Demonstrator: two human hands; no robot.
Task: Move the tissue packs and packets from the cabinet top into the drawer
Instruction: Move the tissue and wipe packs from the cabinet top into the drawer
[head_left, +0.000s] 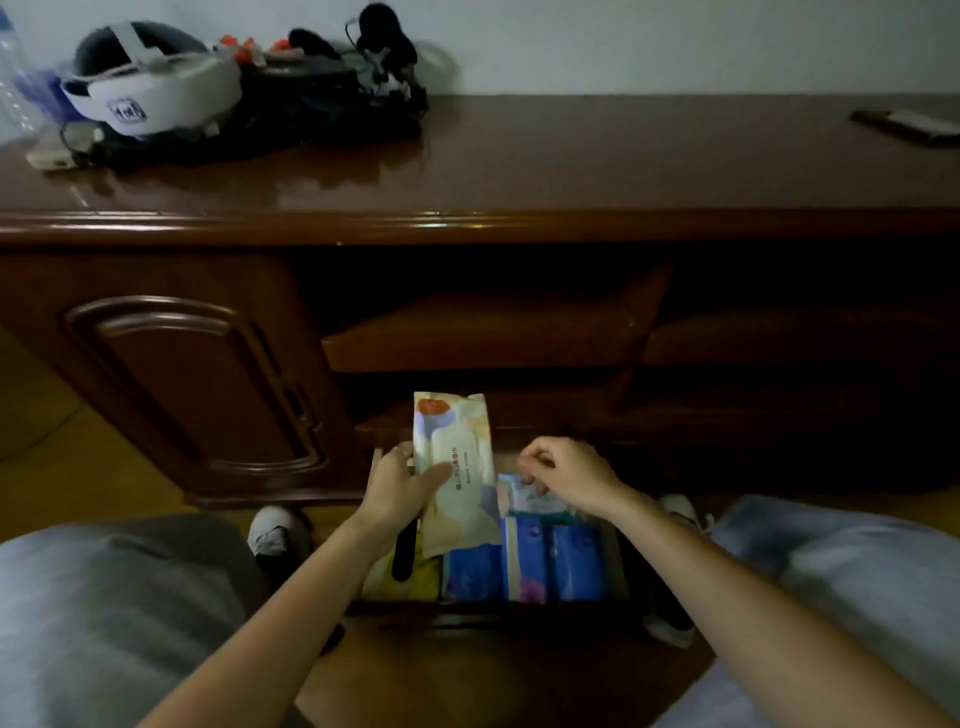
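Observation:
My left hand (400, 486) grips a long pastel wet-tissue pack (457, 467) by its left edge and holds it upright over the open drawer (488, 608). My right hand (563, 475) pinches the top of a small pale packet (532, 496) at the drawer's back right. Blue tissue packs (556, 564) and a yellow packet (410, 577) lie inside the drawer. A dark slim object (405, 551) stands below my left wrist.
The glossy brown cabinet top (571, 161) carries a white headset (150, 88), a pile of black gear (332, 98) at the left and a flat dark device (914, 127) at the far right. My knees flank the drawer. Open shelves sit above it.

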